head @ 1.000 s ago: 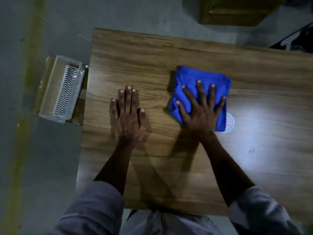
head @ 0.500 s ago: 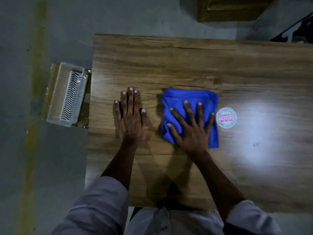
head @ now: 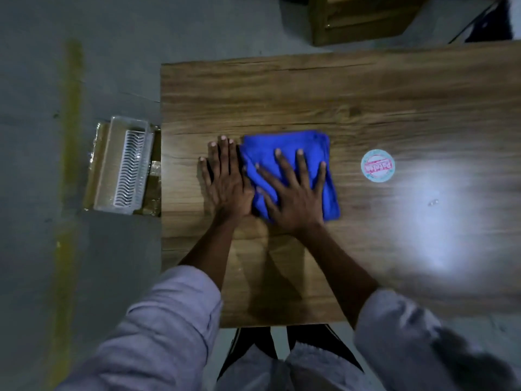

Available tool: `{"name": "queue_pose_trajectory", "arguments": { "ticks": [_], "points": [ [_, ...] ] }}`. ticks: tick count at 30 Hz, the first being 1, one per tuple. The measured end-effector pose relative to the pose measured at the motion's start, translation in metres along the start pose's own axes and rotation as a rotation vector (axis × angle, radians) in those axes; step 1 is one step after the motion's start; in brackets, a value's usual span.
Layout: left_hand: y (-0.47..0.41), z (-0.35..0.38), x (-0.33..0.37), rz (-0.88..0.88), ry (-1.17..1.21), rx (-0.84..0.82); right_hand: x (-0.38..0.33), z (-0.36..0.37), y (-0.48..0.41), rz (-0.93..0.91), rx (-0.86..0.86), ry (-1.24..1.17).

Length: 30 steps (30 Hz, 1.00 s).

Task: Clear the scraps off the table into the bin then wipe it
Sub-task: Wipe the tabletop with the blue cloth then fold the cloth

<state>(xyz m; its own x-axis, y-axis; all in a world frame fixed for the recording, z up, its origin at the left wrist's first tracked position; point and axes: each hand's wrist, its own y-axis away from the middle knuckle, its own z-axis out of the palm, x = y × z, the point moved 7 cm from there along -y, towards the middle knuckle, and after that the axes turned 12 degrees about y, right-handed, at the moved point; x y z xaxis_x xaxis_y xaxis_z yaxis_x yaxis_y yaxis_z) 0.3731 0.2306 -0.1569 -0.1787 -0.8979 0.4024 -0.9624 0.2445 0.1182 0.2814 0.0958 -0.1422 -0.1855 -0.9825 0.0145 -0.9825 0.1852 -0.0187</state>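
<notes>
Your right grip [head: 296, 198] is lying flat with its fingers spread apart and straight, pressing down on the folded blue cloth [head: 284, 142] and clamping on nothing. Your left grip [head: 228, 184] is resting palm-down on the wooden worktop [head: 310, 88] just to the left, fingers straight and close together, its thumb side touching the cloth's left edge. The cloth is sitting on the worktop's left half, about midway between the near and far edges, and your right palm is covering its near part while its far edge is showing beyond your fingertips. Grey sleeves are covering both your forearms up to about the middle. To the right of the cloth, apart from it, a round pale sticker [head: 377, 165] with red print is lying flat on the wood; the print is too blurred to read. Further right a bright patch of light [head: 439, 198] is glaring on the surface. On the grey floor just beside the worktop's left edge a white slatted plastic tray [head: 124, 167] is sitting on a brown cardboard piece [head: 97, 165], and a yellow stripe [head: 72, 136] is running along the floor further left. A wooden cabinet [head: 361, 21] is standing beyond the far edge.
</notes>
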Motion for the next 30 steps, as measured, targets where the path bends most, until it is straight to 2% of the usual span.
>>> {"name": "queue_pose_trajectory", "arguments": {
  "ticks": [2,4,6,8,10,11,12,15,17,19,24,30],
  "points": [
    [0.005,0.001,-0.003,0.061,-0.018,0.008,0.012,-0.008,0.057,-0.058,0.039,-0.02],
    [0.017,0.0,-0.004,0.151,0.02,0.036,0.04,-0.01,0.087,-0.046,0.009,0.015],
    [0.035,-0.001,-0.003,0.235,0.06,0.063,0.073,-0.005,0.084,0.097,-0.051,0.018],
    [0.055,0.001,-0.004,0.267,0.095,0.075,0.092,0.001,0.061,0.315,-0.085,-0.019],
    [0.072,0.0,-0.005,0.258,0.109,0.104,0.091,0.007,0.027,0.487,-0.103,-0.071],
    [0.08,0.001,-0.005,0.247,0.101,0.113,0.084,0.01,0.011,0.516,-0.113,-0.094],
    [0.087,0.003,-0.005,0.234,0.09,0.114,0.071,0.013,-0.003,0.493,-0.118,-0.107],
    [0.099,0.003,-0.007,0.225,0.05,0.11,0.02,0.012,-0.01,0.238,-0.079,-0.08],
    [0.097,0.003,-0.006,0.227,0.005,0.079,-0.004,0.007,0.019,0.085,-0.045,-0.041],
    [0.093,0.004,-0.005,0.21,-0.024,0.068,-0.009,0.003,0.062,0.035,-0.019,-0.007],
    [0.093,0.004,-0.003,0.2,0.046,0.081,0.039,-0.002,0.116,0.153,-0.062,0.002],
    [0.089,0.006,-0.007,0.226,0.077,0.124,0.081,0.012,0.032,0.44,-0.132,-0.1]
  ]
}}
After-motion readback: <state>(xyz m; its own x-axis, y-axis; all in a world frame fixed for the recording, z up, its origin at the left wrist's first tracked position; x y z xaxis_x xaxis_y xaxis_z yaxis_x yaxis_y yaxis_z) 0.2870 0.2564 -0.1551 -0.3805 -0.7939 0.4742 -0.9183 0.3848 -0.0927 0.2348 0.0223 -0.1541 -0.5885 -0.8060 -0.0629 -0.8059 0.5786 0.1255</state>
